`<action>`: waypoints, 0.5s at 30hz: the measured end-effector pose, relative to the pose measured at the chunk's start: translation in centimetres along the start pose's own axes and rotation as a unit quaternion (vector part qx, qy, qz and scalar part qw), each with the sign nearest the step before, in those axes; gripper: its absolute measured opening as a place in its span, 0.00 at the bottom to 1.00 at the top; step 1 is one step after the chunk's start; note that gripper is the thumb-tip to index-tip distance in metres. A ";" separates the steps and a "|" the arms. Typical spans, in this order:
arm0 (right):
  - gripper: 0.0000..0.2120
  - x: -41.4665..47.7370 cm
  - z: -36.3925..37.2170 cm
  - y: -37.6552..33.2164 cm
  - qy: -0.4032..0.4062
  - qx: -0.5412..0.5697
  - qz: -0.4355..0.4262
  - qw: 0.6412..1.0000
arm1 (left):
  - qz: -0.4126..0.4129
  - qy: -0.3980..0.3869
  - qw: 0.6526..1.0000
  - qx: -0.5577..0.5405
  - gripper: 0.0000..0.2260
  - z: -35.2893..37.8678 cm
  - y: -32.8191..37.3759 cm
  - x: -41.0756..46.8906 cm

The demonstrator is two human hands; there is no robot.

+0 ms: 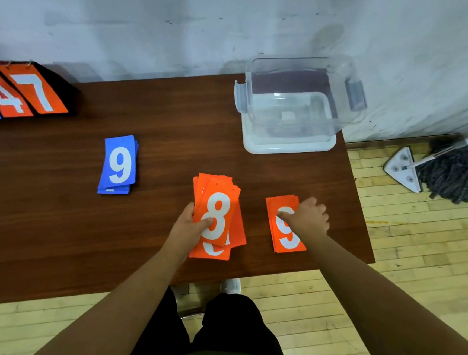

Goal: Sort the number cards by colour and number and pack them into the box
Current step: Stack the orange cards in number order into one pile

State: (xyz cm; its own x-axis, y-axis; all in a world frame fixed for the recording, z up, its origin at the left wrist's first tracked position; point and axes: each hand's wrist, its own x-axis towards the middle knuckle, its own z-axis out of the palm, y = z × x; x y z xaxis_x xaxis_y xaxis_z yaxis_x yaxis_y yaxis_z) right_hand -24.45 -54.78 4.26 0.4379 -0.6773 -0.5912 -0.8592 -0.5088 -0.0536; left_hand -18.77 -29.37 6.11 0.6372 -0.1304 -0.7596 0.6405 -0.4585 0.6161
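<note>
My left hand [190, 224] grips a fanned stack of orange cards [219, 204] with a white 8 on top, held just above the brown table [52, 232]. To its right, an orange 9 card [287, 238] lies flat on a small orange pile; my right hand [307, 216] pinches its upper part. A stack of blue cards [119, 164] topped by a 9 lies to the left. The clear plastic box [299, 98] stands empty at the table's far right corner, on its white lid.
A flip scoreboard [22, 91] showing orange 4 and 7 and a blue card stands at the far left. A wall runs behind the table. A flat mop [437, 167] lies on the wooden floor to the right. My legs and shoe are below the table's near edge.
</note>
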 end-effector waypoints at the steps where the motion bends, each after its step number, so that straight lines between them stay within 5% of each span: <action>1: 0.43 -0.2 0.6 0.3 -0.003 -0.012 0.019 1.000 | -0.001 0.005 1.000 0.005 0.26 0.3 -0.1 0.2; 8: 0.36 -0.8 3.8 0.3 -0.028 0.087 0.047 0.995 | -0.009 0.039 0.999 0.015 0.26 0.7 -0.4 1.1; 15: 0.23 -1.1 3.2 0.2 -0.026 0.150 -0.050 0.987 | -0.011 0.077 0.997 0.015 0.24 0.1 -0.7 1.5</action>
State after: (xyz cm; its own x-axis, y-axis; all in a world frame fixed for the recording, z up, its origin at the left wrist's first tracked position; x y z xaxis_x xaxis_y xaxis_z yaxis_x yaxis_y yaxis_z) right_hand -25.96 -52.43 2.35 0.5177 -0.5996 -0.6103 -0.8551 -0.3859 -0.3462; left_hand -18.32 -29.33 4.55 0.6823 0.0159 -0.7309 0.6440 -0.4861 0.5907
